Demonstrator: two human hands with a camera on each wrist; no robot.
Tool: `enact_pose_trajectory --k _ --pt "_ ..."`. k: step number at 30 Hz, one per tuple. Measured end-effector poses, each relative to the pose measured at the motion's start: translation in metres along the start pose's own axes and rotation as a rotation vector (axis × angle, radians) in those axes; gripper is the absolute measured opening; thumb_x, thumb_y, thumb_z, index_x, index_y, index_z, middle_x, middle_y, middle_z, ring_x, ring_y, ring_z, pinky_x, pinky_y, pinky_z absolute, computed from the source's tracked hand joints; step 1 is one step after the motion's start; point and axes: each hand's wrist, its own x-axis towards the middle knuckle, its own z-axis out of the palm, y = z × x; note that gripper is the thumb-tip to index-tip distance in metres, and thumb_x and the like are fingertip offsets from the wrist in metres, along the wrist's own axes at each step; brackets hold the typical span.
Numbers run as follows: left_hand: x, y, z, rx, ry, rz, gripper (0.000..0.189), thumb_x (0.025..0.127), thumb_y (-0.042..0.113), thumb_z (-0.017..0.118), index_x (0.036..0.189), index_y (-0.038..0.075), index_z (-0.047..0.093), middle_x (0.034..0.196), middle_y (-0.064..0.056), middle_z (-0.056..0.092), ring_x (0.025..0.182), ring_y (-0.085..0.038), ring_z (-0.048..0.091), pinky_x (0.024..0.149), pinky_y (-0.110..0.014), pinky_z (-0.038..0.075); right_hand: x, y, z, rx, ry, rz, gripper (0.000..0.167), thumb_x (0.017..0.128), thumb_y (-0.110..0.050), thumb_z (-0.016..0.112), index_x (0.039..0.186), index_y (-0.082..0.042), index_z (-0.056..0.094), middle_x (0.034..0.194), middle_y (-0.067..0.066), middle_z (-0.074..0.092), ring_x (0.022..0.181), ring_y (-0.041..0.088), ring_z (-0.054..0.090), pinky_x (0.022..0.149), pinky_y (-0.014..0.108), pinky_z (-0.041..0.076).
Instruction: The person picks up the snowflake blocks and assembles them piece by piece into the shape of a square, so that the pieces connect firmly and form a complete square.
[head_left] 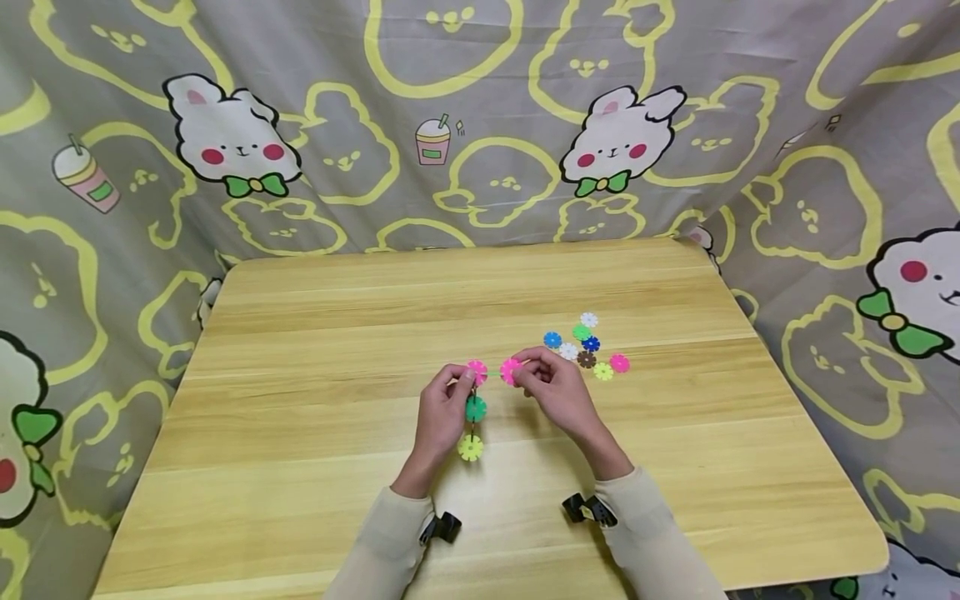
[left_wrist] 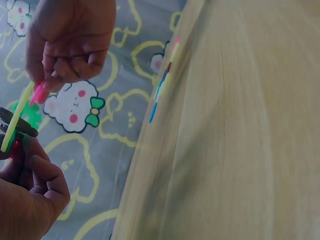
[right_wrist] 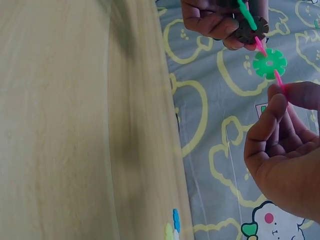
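My left hand [head_left: 442,408] pinches a chain of slotted plastic snowflake discs near a pink disc [head_left: 477,372]. Below the fingers hang a green disc [head_left: 476,409] and a yellow disc [head_left: 471,448], with thin dark discs edge-on between them. One dark brown disc [right_wrist: 251,31] lies at the left fingertips in the right wrist view. Between thumb and fingers my right hand [head_left: 558,392] pinches another pink disc [head_left: 510,372]. A light green disc [right_wrist: 270,63] spans the gap between the two pink discs, meeting the edges of both in the right wrist view.
Loose discs lie flat on the wooden table [head_left: 300,400] beyond my right hand: a blue disc [head_left: 552,339], a brown disc [head_left: 587,359], a pink disc [head_left: 619,363], a yellow disc [head_left: 603,372] and several more. A patterned curtain [head_left: 337,150] hangs around the table's far and side edges.
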Motion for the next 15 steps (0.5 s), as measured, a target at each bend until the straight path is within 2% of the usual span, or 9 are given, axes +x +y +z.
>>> enact_pose_trajectory --k 4,8,12,15 --pt "-0.0005 0.0001 0.0001 0.011 0.007 0.003 0.022 0.099 0.029 0.055 0.097 0.01 0.066 0.082 -0.015 0.061 0.053 -0.003 0.046 0.048 -0.019 0.036 -0.0013 0.001 0.0027 0.0 0.022 0.002 0.014 0.092 -0.017 0.066 0.105 -0.013 0.067 0.083 0.007 0.068 0.079 0.039 0.062 0.061 0.028 0.05" --pt "-0.0005 -0.0001 0.0002 0.032 0.014 0.007 0.021 0.099 0.029 0.055 0.095 0.012 0.067 0.079 -0.014 0.063 0.054 -0.005 0.049 0.05 -0.019 0.038 -0.0016 0.0007 0.0057 -0.007 0.047 0.009 0.014 0.091 -0.015 0.067 0.105 -0.012 0.068 0.084 0.007 0.069 0.078 0.035 0.064 0.058 0.024 0.048" --pt "0.0009 0.0 0.0002 0.053 0.031 0.024 0.022 0.098 0.029 0.056 0.094 0.012 0.069 0.084 -0.018 0.065 0.059 -0.005 0.052 0.056 -0.019 0.042 -0.0013 -0.0003 0.0068 -0.017 0.042 0.017 0.016 0.091 -0.014 0.067 0.106 -0.01 0.069 0.085 0.008 0.07 0.075 0.029 0.066 0.063 0.034 0.054" --pt "0.0021 0.0006 0.0002 0.063 0.03 0.025 0.023 0.098 0.03 0.057 0.095 0.011 0.069 0.086 -0.015 0.065 0.061 -0.006 0.053 0.057 -0.02 0.043 -0.0016 -0.0001 0.0066 -0.013 0.036 0.027 0.016 0.091 -0.014 0.067 0.106 -0.009 0.069 0.085 0.009 0.07 0.075 0.028 0.066 0.066 0.041 0.055"
